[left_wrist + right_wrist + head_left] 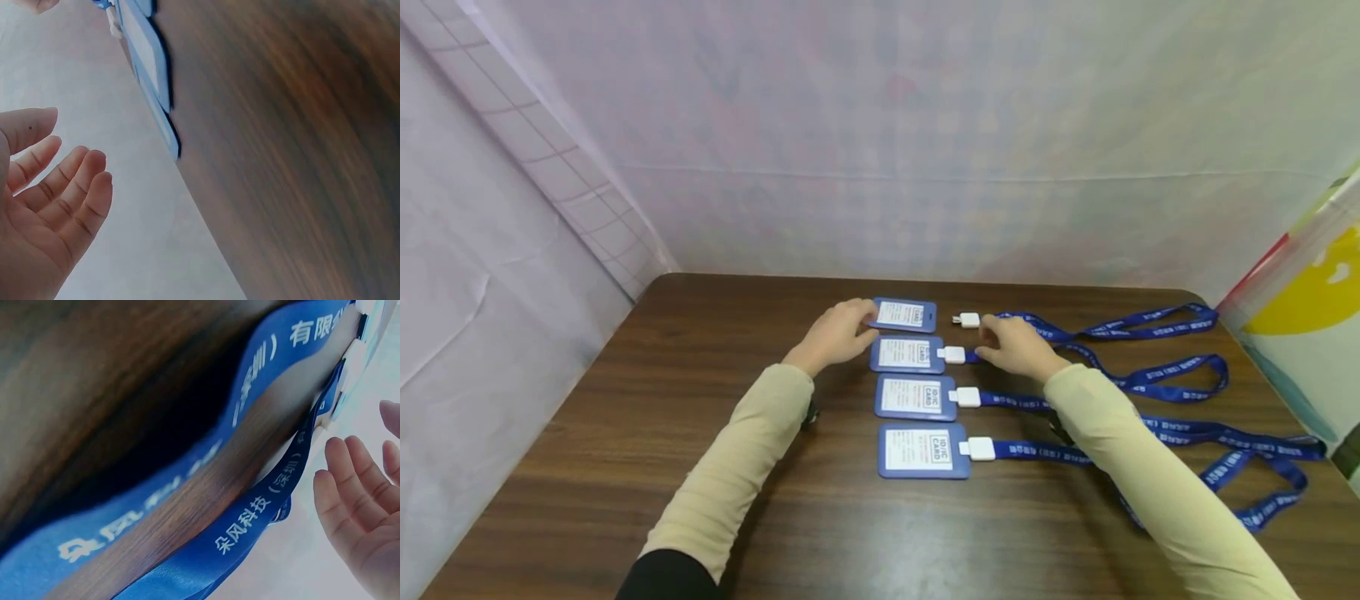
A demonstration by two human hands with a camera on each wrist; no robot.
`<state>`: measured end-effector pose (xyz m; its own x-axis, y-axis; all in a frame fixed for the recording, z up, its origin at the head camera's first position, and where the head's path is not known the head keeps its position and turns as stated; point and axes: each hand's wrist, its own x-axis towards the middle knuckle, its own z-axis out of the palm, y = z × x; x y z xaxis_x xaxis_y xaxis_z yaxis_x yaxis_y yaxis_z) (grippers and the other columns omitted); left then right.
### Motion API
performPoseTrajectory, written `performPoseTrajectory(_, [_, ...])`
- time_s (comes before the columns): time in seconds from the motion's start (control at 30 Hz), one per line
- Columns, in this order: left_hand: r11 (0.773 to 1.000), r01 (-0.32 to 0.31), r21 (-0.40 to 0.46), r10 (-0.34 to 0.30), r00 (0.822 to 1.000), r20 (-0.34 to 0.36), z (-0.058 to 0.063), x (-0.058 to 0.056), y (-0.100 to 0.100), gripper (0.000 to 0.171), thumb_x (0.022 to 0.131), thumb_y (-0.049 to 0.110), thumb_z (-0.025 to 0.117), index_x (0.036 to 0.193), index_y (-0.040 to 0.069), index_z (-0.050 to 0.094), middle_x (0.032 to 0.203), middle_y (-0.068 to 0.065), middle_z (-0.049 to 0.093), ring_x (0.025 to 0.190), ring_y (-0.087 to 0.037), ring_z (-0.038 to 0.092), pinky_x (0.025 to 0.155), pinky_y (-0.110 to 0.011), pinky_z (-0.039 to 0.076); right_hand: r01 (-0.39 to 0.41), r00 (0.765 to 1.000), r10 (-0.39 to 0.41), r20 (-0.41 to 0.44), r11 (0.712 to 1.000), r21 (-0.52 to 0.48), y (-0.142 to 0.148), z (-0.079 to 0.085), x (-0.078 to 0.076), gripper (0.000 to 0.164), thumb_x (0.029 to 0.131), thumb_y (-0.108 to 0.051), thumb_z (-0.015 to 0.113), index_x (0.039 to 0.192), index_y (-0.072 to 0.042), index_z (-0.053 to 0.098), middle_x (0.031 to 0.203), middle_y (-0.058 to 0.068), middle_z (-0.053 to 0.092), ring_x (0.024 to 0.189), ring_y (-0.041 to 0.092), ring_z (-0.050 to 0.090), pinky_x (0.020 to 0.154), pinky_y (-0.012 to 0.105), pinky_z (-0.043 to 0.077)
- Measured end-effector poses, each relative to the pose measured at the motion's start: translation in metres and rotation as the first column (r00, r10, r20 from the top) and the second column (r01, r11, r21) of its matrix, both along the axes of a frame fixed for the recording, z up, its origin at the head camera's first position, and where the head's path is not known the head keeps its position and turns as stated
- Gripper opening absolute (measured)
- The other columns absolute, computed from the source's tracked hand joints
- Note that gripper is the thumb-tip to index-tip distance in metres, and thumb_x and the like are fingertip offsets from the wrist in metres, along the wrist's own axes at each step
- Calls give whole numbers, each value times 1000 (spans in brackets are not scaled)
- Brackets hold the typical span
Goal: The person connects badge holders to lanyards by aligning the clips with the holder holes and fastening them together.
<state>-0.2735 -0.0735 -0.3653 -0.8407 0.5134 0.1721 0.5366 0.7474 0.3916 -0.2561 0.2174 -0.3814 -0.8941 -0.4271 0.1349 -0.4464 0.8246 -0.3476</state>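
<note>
Blue ID card holders lie in a column on the table, each with a white printed card. The farthest card holder (905,315) lies apart from its white clip (970,320). Right at its left edge is my left hand (837,331), fingers loosely bent; the left wrist view shows nothing between the thumb and fingers (87,194). My right hand (1017,343) hovers over the blue lanyard (1033,321) just right of that clip, fingers relaxed and apart from the thumb. Closer to me, the second card holder (907,353) is joined to its clip (954,355).
Two more card holders, the third (914,397) and the nearest (922,451), are attached to lanyards stretching right. A looped lanyard end (1262,492) lies near the right edge. Brown wood tabletop (625,417) extends left; a pale curtain (895,167) hangs behind.
</note>
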Motion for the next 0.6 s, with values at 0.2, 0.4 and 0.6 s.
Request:
performPoseTrajectory(0.2, [999, -13, 32, 14, 1000, -18, 2, 4, -8, 19, 87, 14, 60, 104, 7, 55, 93, -7, 57, 81, -20, 55, 69, -33, 48, 5, 1000, -5, 2, 1000, -12, 3, 1, -2, 20, 80, -13, 68, 93, 0, 61, 80, 8, 63, 72, 21, 58, 67, 39, 49])
performPoseTrajectory(0.4, [998, -6, 62, 8, 1000, -29, 1, 7, -11, 22, 86, 13, 61, 107, 7, 54, 91, -6, 57, 78, -19, 54, 66, -32, 47, -1, 999, 0, -35, 1000, -26, 3, -1, -11, 20, 79, -12, 68, 93, 2, 64, 86, 12, 65, 77, 26, 60, 71, 43, 49])
performPoseTrajectory(0.6, [997, 11, 71, -9, 1000, -29, 0, 8, -12, 26, 87, 12, 60, 111, 7, 52, 93, -6, 57, 80, -19, 55, 67, -31, 47, 13, 999, -13, -46, 1000, 6, 2, 0, -25, 23, 78, -12, 67, 94, 4, 66, 88, 15, 65, 80, 29, 60, 73, 44, 48])
